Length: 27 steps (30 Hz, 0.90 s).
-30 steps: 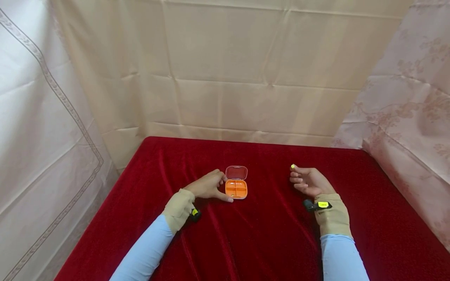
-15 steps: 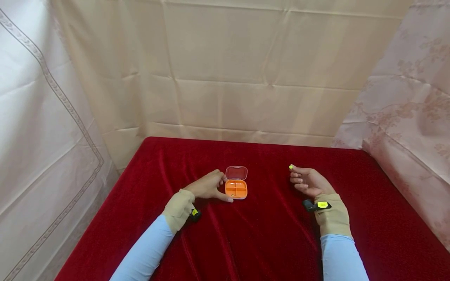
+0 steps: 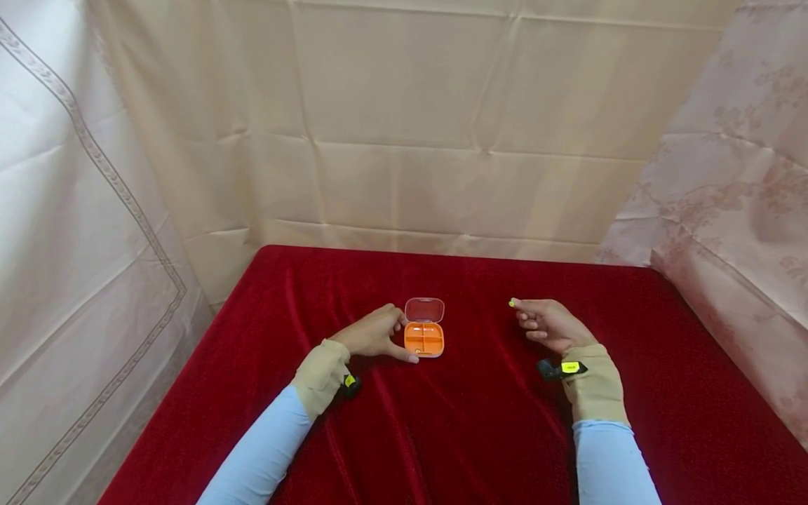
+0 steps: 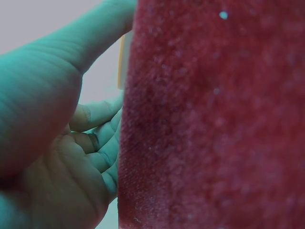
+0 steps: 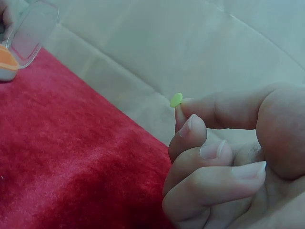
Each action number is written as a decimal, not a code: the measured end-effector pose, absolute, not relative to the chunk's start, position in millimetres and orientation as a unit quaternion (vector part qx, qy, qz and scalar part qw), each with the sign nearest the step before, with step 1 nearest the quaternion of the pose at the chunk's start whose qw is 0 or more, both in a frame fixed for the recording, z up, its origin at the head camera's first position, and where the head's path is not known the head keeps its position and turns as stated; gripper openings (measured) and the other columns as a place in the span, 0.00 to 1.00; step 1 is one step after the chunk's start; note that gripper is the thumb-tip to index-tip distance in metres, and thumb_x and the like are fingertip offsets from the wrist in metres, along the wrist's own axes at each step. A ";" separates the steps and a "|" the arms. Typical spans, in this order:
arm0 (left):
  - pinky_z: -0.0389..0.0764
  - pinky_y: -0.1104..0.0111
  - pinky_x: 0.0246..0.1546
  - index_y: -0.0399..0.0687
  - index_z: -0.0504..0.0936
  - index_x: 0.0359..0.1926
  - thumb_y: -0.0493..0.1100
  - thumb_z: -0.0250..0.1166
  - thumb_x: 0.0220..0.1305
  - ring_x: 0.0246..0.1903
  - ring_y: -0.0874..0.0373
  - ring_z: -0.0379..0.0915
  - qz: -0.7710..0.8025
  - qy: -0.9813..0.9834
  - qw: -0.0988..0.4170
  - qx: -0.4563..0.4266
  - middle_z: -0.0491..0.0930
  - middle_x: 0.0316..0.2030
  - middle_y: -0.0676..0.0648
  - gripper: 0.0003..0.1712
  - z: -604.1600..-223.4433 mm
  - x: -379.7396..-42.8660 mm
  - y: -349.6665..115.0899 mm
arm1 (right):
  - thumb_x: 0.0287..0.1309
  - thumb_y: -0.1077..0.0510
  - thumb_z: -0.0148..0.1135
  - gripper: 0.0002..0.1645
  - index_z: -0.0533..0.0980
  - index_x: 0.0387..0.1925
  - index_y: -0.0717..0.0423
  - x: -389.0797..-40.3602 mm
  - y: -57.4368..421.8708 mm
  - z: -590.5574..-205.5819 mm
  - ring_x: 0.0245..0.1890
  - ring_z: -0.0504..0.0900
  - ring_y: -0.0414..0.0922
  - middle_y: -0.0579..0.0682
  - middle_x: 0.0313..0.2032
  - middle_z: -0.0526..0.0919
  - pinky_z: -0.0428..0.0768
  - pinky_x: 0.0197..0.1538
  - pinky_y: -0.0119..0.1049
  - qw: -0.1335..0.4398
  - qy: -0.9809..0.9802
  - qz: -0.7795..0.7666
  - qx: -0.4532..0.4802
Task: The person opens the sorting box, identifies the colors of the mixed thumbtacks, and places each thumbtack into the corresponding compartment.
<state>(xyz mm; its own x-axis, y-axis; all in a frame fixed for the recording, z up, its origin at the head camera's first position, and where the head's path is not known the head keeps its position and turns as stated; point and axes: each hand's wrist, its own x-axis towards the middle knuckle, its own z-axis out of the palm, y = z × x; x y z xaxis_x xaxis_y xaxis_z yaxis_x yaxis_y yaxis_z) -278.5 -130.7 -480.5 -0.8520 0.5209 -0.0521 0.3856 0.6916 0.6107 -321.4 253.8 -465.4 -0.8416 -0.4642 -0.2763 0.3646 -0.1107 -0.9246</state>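
Observation:
An orange pill box (image 3: 424, 339) with a divided tray sits on the red cloth, its clear lid (image 3: 425, 309) raised at the back. Something tiny and pale lies in its front left compartment. My left hand (image 3: 375, 333) holds the box from the left, thumb along the front corner and fingers near the hinge. In the left wrist view, cloth hides most of the box. Off to the right, my right hand (image 3: 555, 324) pinches a small yellow-green pill (image 5: 176, 100) between thumb and index fingertip, above the cloth. The other fingers of that hand are curled toward the palm.
Red velvet cloth (image 3: 480, 421) covers the table, with soft folds running through it. Beige curtain fabric (image 3: 404, 140) hangs behind the far edge. Pale draped sheets stand at the left (image 3: 82, 245) and the right (image 3: 738, 189).
My right hand has moved slightly left with the pill and turned, so the pill now shows more edge-on. The left hand and the pill box have stayed in place.

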 end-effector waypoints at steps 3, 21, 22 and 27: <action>0.74 0.67 0.46 0.40 0.78 0.55 0.60 0.82 0.51 0.43 0.58 0.68 0.305 0.913 0.113 0.248 0.72 0.44 0.50 0.40 -481.3 -278.9 -130.6 | 0.78 0.59 0.54 0.17 0.84 0.32 0.52 -320.4 251.4 -464.8 0.20 0.60 0.34 0.43 0.25 0.71 0.60 0.18 0.23 0.269 0.622 -0.734 -0.035; 0.74 0.67 0.46 0.40 0.79 0.54 0.59 0.82 0.50 0.43 0.58 0.68 0.297 0.912 0.102 0.264 0.72 0.43 0.50 0.39 -480.9 -279.2 -130.8 | 0.74 0.59 0.60 0.11 0.82 0.34 0.57 -316.6 234.9 -462.9 0.21 0.60 0.34 0.42 0.23 0.72 0.59 0.20 0.25 0.245 0.681 -0.689 -0.047; 0.74 0.67 0.46 0.39 0.79 0.54 0.59 0.82 0.50 0.42 0.58 0.68 0.296 0.912 0.101 0.265 0.73 0.43 0.50 0.39 -480.6 -279.0 -130.9 | 0.74 0.59 0.60 0.11 0.82 0.33 0.57 -316.5 234.2 -462.8 0.21 0.60 0.34 0.42 0.23 0.72 0.59 0.20 0.24 0.243 0.683 -0.688 -0.045; 0.74 0.67 0.46 0.38 0.78 0.55 0.59 0.82 0.51 0.43 0.58 0.68 0.294 0.912 0.103 0.266 0.73 0.43 0.50 0.40 -479.8 -278.2 -130.4 | 0.74 0.59 0.61 0.11 0.83 0.34 0.58 -316.5 231.7 -462.8 0.21 0.61 0.34 0.42 0.23 0.72 0.59 0.20 0.24 0.242 0.686 -0.685 -0.039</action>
<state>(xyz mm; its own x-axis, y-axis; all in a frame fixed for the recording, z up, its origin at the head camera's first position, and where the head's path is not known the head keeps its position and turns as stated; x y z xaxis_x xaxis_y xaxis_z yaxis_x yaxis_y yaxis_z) -278.2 -130.4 -479.8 -0.8377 0.5452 -0.0319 0.4242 0.6865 0.5906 -316.5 231.7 -462.8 -0.8797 -0.3858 -0.2779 0.2776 0.0576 -0.9590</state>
